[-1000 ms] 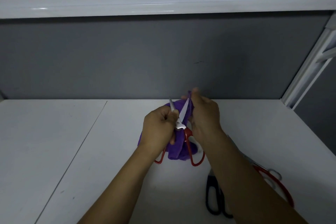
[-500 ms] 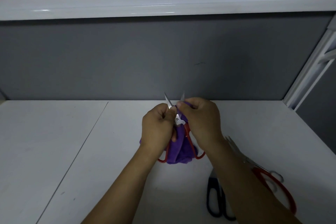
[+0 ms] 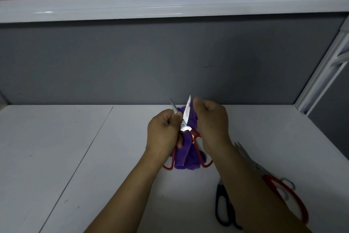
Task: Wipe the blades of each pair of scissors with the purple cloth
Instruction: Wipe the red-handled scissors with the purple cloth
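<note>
left hand fisted around red-handled scissors, blades spread, right hand pinching purple cloth on one blade

Bright, polished metal blades on the red-handled scissors catch the light, and their handles look like smooth plastic. The purple cloth is soft, fuzzy and matt. The white bench is smooth with a dull sheen, the grey wall is matt, and the white rail above is glossy.
</note>
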